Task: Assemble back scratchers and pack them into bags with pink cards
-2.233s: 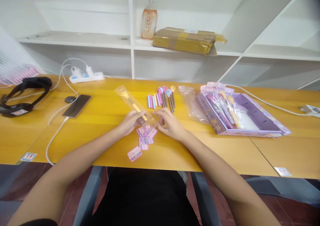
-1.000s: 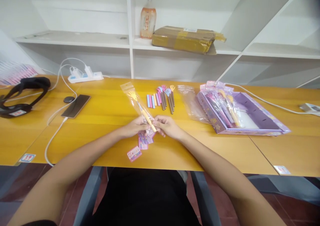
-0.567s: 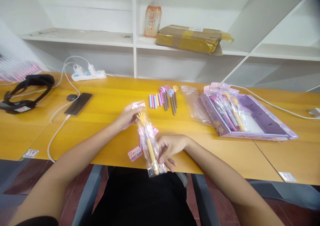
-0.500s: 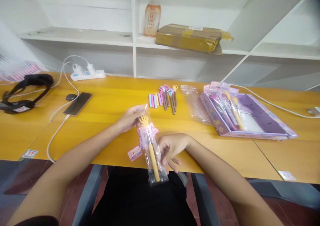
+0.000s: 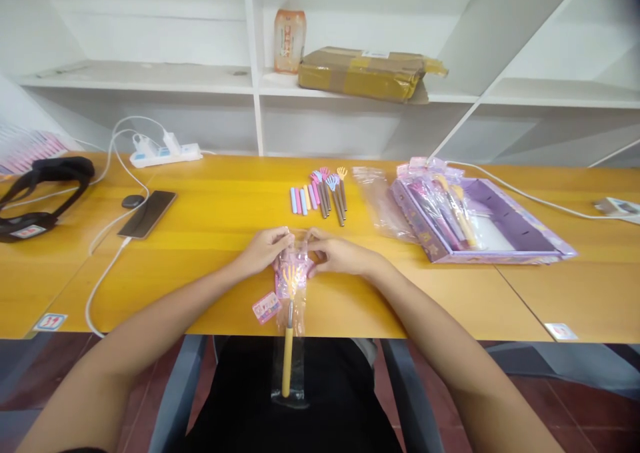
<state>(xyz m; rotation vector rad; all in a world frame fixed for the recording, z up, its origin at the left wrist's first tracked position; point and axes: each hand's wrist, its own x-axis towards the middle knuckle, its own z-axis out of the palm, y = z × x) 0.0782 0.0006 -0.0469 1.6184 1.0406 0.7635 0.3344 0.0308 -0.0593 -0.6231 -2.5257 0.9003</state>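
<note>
A clear plastic bag [image 5: 299, 319] hangs past the table's front edge with a yellow hand-shaped back scratcher [image 5: 288, 353] inside it. My left hand [image 5: 267, 249] pinches the left side of the bag's top. At the top's right side, my right hand [image 5: 335, 253] has its fingers closed on the plastic. Pink printed cards lie under or behind the bag's upper part, and one pink card [image 5: 267, 307] lies to its left. Beyond my hands are several back scratcher heads on dark rods [image 5: 333, 193] and short coloured handle pieces [image 5: 303, 199].
At right stands a purple box [image 5: 505, 256] with bagged back scratchers [image 5: 453, 213]; empty plastic bags [image 5: 383, 203] lie beside it. A phone [image 5: 148, 214], cable, power strip [image 5: 167, 154] and black headband [image 5: 47, 193] occupy the left. A bottle [image 5: 290, 33] and taped carton [image 5: 363, 73] sit on the shelf.
My right hand has moved up from the bag's side to its top edge. The bag and back scratcher now hang straighter and lower, and my left hand has shifted slightly down.
</note>
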